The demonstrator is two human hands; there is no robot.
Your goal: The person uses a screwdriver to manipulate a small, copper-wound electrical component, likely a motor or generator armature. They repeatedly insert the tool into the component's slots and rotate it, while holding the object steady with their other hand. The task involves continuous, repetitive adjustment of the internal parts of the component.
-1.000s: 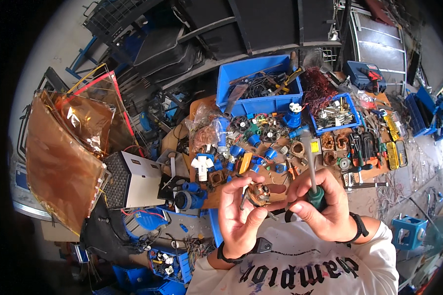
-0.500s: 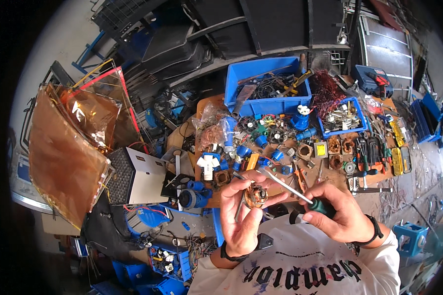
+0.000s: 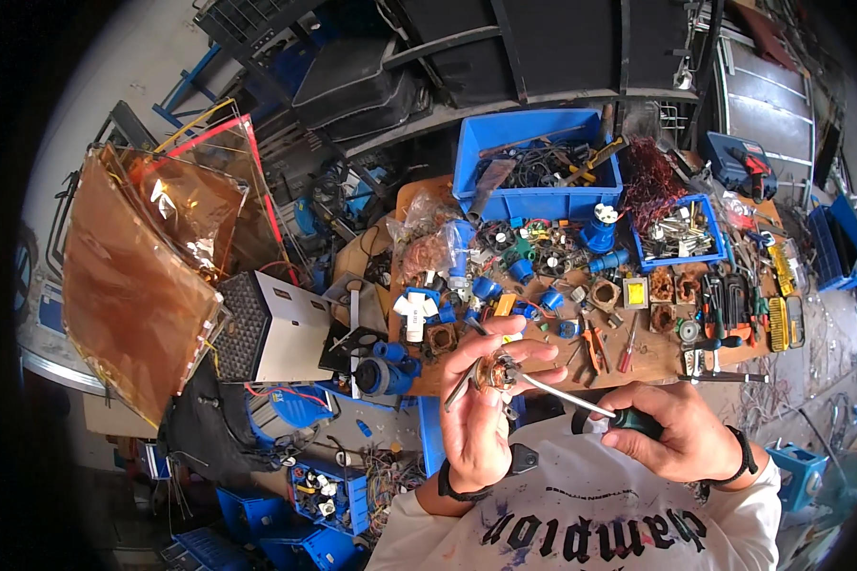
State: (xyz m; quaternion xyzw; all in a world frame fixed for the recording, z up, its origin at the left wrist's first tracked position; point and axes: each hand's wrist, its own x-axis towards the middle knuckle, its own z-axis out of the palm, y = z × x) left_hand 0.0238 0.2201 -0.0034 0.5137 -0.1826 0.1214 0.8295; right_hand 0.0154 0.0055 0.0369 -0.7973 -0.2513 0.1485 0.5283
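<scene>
My left hand is cupped palm-up around a small part with copper windings and a metal shaft, gripping it with thumb and fingers. My right hand is closed on the dark green handle of a screwdriver, whose long metal blade points left and up, its tip at or very near the copper part. Below both hands is my white printed shirt. Beyond them, a wooden workbench carries several scattered blue connectors, pliers and worn square motor cores.
At the back sit a blue crate of cables and a blue tray of bolts. To the left stand amber film frames and a white box. Blue bins lie at lower left.
The screwdriver has swung from upright to a low slant, its tip reaching the copper part. My right hand has turned and moved right and down. The whole view has shifted rightward.
</scene>
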